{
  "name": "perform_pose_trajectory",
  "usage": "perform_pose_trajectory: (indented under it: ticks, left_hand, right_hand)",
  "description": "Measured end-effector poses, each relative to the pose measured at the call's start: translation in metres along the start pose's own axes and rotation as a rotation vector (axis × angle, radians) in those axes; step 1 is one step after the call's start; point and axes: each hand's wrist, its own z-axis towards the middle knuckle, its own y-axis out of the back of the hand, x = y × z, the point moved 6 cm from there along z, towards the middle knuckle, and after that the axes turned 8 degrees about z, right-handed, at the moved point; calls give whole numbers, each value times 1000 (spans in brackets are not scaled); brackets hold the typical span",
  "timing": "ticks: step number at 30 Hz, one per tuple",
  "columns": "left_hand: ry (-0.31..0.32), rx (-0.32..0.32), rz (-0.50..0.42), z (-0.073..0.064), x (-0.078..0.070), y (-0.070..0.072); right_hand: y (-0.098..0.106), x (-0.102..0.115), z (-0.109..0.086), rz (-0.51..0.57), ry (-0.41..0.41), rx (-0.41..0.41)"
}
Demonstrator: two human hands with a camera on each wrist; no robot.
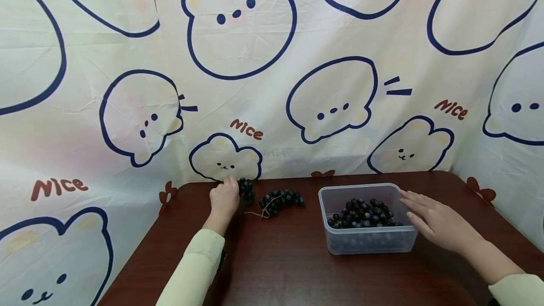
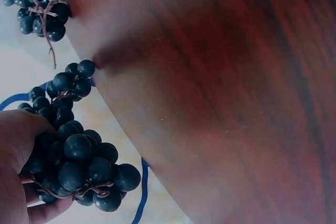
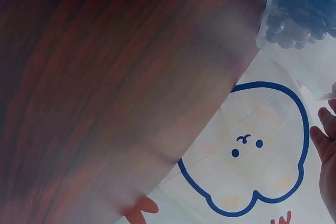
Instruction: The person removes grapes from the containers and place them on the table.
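Observation:
My left hand (image 1: 225, 197) grips a bunch of dark grapes (image 2: 84, 166) near the table's far edge, its fingers curled round the bunch in the left wrist view. Just right of it, a second grape bunch (image 1: 281, 200) lies on the table, its thin stem pointing left. A clear plastic container (image 1: 369, 244) stands farther right and holds more dark grapes (image 1: 363, 214). My right hand (image 1: 442, 223) lies along the container's right side with straight fingers, the fingertips at the rim. Only part of that hand shows at the right wrist view's edge.
The brown wooden table (image 1: 280, 268) ends at a cloth backdrop (image 1: 272, 98) printed with cartoon faces. The backdrop also rises along the left and right sides. Bare tabletop lies in front of the container and between it and the loose bunch.

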Motion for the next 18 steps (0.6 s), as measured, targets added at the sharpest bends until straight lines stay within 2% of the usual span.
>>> perform_pose_trajectory:
  ticks: [12,18]
  left_hand:
    - [8,225,10,-8,5,-15]
    - [-13,259,25,-12,6,-23]
  right_hand:
    - [-1,-1,0,14,-20,11]
    - [0,1,0,11,-13,7]
